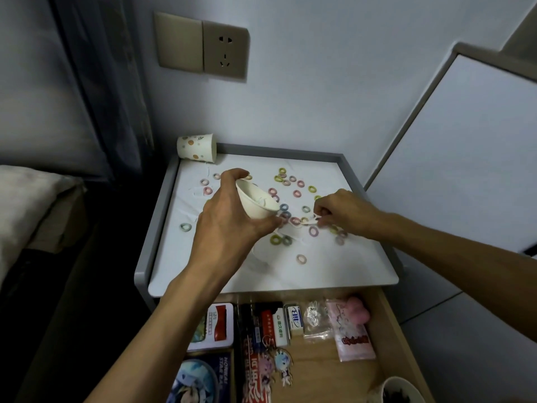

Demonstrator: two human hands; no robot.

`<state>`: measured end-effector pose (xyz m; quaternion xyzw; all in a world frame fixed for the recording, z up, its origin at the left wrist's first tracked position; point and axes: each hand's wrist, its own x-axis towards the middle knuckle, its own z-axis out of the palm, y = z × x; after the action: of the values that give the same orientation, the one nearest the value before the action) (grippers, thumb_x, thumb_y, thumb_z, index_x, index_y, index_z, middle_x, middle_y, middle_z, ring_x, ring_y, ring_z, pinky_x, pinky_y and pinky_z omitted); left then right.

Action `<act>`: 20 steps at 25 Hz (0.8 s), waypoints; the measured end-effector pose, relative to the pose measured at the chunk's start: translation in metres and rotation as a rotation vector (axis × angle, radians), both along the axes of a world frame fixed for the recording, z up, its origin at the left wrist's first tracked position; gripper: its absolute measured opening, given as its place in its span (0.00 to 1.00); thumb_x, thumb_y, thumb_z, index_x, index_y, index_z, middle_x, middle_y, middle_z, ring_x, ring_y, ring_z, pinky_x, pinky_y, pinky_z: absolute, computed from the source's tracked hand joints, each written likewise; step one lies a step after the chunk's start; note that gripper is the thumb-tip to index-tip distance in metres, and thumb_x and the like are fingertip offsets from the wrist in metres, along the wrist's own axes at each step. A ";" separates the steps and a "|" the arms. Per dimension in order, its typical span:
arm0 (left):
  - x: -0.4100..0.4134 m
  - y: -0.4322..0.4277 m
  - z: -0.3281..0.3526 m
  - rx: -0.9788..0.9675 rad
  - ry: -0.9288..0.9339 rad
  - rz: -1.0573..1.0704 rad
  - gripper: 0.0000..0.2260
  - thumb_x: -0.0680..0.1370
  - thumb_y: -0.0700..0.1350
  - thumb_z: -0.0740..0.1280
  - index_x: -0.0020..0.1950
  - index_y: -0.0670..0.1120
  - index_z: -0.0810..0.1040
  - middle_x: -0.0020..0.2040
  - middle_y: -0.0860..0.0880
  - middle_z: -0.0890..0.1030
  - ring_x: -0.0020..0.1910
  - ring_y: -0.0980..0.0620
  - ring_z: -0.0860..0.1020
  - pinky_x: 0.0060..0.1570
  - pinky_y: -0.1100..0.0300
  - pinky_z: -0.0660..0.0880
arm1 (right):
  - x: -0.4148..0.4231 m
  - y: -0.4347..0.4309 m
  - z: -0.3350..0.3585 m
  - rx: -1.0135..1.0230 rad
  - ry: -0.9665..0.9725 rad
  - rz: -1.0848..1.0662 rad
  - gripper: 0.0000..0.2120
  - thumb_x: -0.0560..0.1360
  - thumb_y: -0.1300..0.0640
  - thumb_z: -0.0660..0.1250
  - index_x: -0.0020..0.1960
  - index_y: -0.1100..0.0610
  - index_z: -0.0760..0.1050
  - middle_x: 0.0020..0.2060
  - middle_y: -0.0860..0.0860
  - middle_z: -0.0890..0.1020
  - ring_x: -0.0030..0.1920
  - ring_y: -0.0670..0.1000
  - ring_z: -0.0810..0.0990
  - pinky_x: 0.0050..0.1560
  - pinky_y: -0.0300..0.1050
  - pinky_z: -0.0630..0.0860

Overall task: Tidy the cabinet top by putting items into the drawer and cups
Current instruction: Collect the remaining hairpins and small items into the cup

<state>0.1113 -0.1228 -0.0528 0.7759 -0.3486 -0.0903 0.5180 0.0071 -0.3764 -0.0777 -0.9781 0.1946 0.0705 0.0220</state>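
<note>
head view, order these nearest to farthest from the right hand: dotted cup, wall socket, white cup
From the right hand, which pinches a small white band:
1. white cup, just to its left, held by the left hand
2. dotted cup, at the far back left corner
3. wall socket, up on the wall behind

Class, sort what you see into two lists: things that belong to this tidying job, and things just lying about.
Job: left hand gripping white cup; right hand pinching pale ring; coloured rings on cabinet top; spotted cup on its side; open drawer.
Lying about: wall socket; pillow; keychain charms in drawer.
</note>
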 end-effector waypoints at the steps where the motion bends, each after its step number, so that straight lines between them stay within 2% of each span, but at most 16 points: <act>1: 0.001 0.000 0.000 -0.003 0.006 0.004 0.36 0.65 0.54 0.79 0.68 0.55 0.65 0.55 0.54 0.75 0.52 0.48 0.77 0.47 0.49 0.79 | 0.001 0.003 0.003 0.013 -0.052 -0.037 0.09 0.73 0.52 0.74 0.50 0.55 0.80 0.39 0.47 0.80 0.42 0.50 0.79 0.48 0.50 0.79; 5: 0.002 0.000 0.001 -0.013 0.027 0.017 0.36 0.65 0.52 0.79 0.67 0.55 0.65 0.56 0.52 0.76 0.52 0.46 0.78 0.46 0.46 0.79 | 0.010 0.036 0.001 0.071 -0.248 -0.183 0.14 0.70 0.53 0.77 0.53 0.56 0.83 0.46 0.51 0.85 0.46 0.50 0.82 0.47 0.45 0.78; 10: 0.003 0.001 0.000 -0.013 0.012 0.018 0.36 0.65 0.52 0.79 0.68 0.54 0.65 0.56 0.52 0.76 0.52 0.47 0.77 0.48 0.49 0.78 | 0.011 0.060 -0.022 0.144 -0.173 -0.235 0.12 0.70 0.53 0.77 0.51 0.57 0.83 0.46 0.53 0.85 0.44 0.50 0.83 0.42 0.42 0.77; 14: 0.004 0.001 0.000 -0.010 0.014 0.021 0.36 0.65 0.52 0.79 0.68 0.54 0.65 0.57 0.51 0.77 0.53 0.47 0.77 0.50 0.53 0.76 | 0.008 0.062 -0.033 0.060 -0.171 -0.278 0.10 0.72 0.50 0.74 0.49 0.54 0.84 0.45 0.53 0.85 0.45 0.54 0.82 0.40 0.42 0.72; 16: 0.004 0.002 0.000 -0.008 0.016 0.016 0.36 0.65 0.52 0.79 0.68 0.54 0.65 0.57 0.51 0.77 0.53 0.47 0.77 0.50 0.50 0.77 | 0.008 0.062 -0.035 0.007 -0.141 -0.293 0.10 0.73 0.49 0.73 0.47 0.56 0.83 0.44 0.54 0.85 0.45 0.55 0.82 0.41 0.44 0.75; 20: 0.001 0.003 0.001 -0.008 0.008 0.013 0.36 0.65 0.53 0.79 0.68 0.54 0.65 0.55 0.53 0.75 0.52 0.48 0.77 0.49 0.51 0.77 | -0.001 0.067 -0.036 -0.183 -0.120 -0.252 0.12 0.76 0.50 0.69 0.52 0.59 0.80 0.48 0.56 0.83 0.49 0.57 0.82 0.47 0.49 0.78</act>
<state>0.1125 -0.1197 -0.0519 0.7756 -0.3419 -0.0888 0.5232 0.0061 -0.3091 -0.1135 -0.9462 0.3199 -0.0095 -0.0471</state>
